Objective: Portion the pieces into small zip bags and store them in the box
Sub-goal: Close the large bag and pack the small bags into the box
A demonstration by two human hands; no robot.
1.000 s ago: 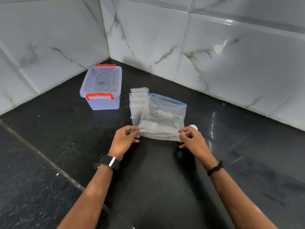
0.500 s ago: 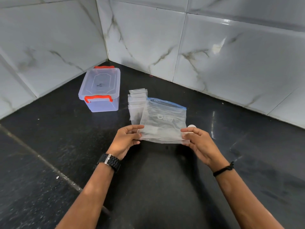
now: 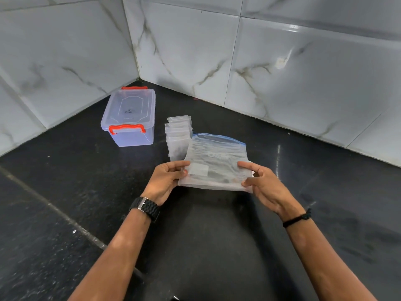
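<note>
- Centre of the frame: the large zip bag (image 3: 213,164) is held up off the dark counter (image 3: 217,246), its blue-edged zip end pointing away toward the wall and its near edge between the two hands.
- The left hand (image 3: 166,180) pinches the near left corner, thumb on top and fingers curled under the plastic.
- The right hand (image 3: 263,183) grips the near right corner the same way, thumb and forefinger bracketing the edge.
- Inside the bag I make out a pale rectangular patch near the left hand and some darker shapes low down; whether those are the pieces to be portioned, I can't tell through the cloudy plastic.
- Just behind the bag, left of centre, the small zip bags (image 3: 178,135) lie in an overlapping stack on the counter, partly hidden by the big bag's left edge. They look flat and unfilled.
- Further out, toward the upper left, the clear box (image 3: 129,118) sits near the corner of the tiled wall (image 3: 282,61), lid on, orange latch (image 3: 127,128) facing us, well apart from the bags.
- My read on progress: this is right at the start. Nothing looks portioned and the box is closed.
- Still to come, I'd judge: open the big bag, fill and seal each small bag, unlatch the box, load it.
</note>
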